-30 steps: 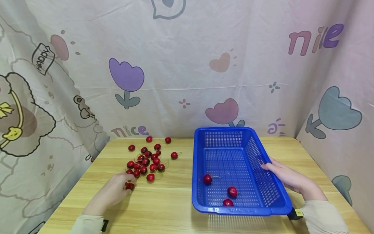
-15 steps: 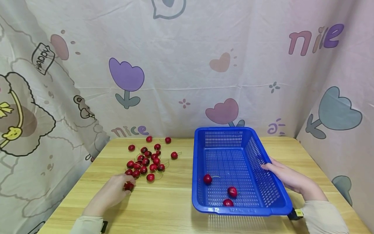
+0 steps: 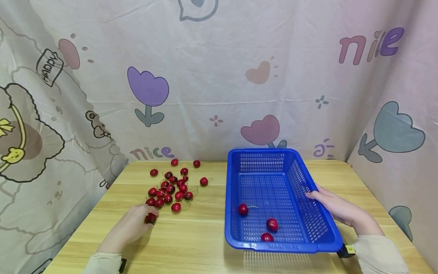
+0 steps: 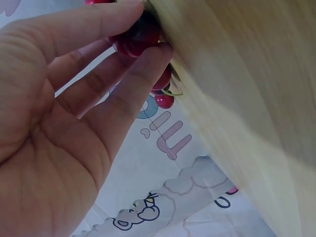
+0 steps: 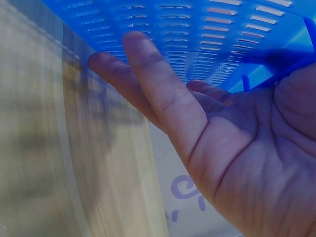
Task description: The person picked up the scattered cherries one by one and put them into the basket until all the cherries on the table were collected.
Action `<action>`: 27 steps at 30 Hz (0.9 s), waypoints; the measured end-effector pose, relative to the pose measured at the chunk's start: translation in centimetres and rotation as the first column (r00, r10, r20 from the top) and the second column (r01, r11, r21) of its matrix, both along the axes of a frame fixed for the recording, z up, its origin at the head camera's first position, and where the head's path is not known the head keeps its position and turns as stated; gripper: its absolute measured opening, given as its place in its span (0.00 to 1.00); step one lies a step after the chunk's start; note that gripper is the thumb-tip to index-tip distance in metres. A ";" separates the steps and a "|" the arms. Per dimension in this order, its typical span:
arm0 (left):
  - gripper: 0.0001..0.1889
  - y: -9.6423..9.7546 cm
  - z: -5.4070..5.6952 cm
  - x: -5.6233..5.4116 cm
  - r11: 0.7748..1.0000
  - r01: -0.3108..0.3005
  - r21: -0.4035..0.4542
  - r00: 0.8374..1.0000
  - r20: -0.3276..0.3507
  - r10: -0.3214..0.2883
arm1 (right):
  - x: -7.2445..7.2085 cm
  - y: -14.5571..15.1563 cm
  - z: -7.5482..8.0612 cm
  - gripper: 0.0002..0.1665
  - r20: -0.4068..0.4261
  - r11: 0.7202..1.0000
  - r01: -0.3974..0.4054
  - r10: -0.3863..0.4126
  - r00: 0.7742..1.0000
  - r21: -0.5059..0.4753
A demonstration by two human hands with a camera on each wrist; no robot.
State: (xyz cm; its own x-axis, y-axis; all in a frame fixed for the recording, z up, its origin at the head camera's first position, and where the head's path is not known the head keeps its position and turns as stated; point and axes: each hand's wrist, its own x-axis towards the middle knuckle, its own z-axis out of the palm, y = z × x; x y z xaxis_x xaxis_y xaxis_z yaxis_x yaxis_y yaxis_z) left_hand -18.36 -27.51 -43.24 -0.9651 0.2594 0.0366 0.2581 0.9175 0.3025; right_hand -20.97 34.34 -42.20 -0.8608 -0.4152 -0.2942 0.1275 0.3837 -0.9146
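My left hand (image 3: pixel 131 225) is low at the near side of a loose group of dark red cherries on the left of the table. Its thumb and fingers pinch a cherry (image 4: pixel 134 38) at the tabletop, partly covered by the fingers in the head view. On the right, my right hand (image 3: pixel 337 208) holds the side of a blue perforated plastic basket (image 3: pixel 263 186), thumb over the rim. In the right wrist view, its other fingers (image 5: pixel 165 91) stretch along the basket's outside. Three cherries sit inside the basket, one of them a stemmed cherry (image 3: pixel 243 210) near the left wall.
Several cherries (image 3: pixel 170 189) cluster beyond my left hand, some with stems. A lone cherry (image 3: pixel 203 181) lies between that cluster and the basket. The light wooden table (image 3: pixel 195 239) ends at a printed cloth backdrop (image 3: pixel 205 76), which also encloses both sides.
The cherry at my left fingertips has shifted very slightly to the left. My right hand and the basket hold their place.
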 end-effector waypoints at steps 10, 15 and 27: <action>0.18 -0.2 0.4 -0.2 1.000 -0.003 0.017 1.000 0.017 0.002 | 0.0 -0.1 0.0 0.48 -0.002 0.999 -0.020 0.020 1.000 -0.028; 0.19 -0.1 0.7 -0.1 0.999 0.009 0.046 1.000 0.011 -0.010 | 0.0 0.0 0.0 0.48 -0.004 0.999 -0.021 0.020 1.000 -0.025; 0.17 0.6 1.5 -0.3 0.996 0.071 0.055 0.996 -0.057 -0.068 | 0.0 0.0 0.0 0.48 -0.004 1.000 -0.013 0.013 1.000 -0.014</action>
State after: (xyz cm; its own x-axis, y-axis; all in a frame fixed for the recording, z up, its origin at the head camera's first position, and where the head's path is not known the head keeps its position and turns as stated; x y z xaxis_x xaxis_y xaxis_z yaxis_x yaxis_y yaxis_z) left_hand -18.67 -26.89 -41.73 -0.9409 0.3218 0.1059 0.3384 0.8786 0.3369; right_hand -20.93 34.36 -42.20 -0.8566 -0.4302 -0.2851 0.1191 0.3728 -0.9203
